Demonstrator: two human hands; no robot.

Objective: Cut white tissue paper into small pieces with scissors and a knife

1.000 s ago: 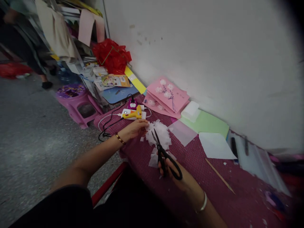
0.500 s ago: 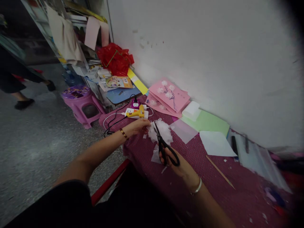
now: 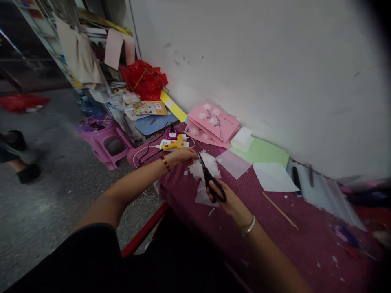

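Observation:
My right hand [image 3: 224, 197] grips black-handled scissors [image 3: 209, 177], fingers through the loops. The blades point up and left, nearly together, and their tips reach my left fingertips. My left hand [image 3: 185, 154] is closed in a pinch on a small piece of white paper [image 3: 197, 157], mostly hidden by the fingers. Just beneath both hands lies a heap of white paper scraps [image 3: 210, 165] on the purple-red tablecloth [image 3: 244, 219]. A few flat white pieces [image 3: 205, 196] lie nearer to me, below the heap.
A yellow glue gun [image 3: 174, 144] rests on a power strip [image 3: 165, 143] with cables. Behind are pink cards with white flowers [image 3: 214, 120], green paper [image 3: 262, 151] and a white sheet [image 3: 275, 177]. A wooden stick [image 3: 279, 209] lies at right. A pink stool [image 3: 105, 140] stands left.
The scissors' blades have drawn closer together, and their tips are now nearer my left fingers. My view has shifted slightly. At far left, a passing person has moved mostly out of view.

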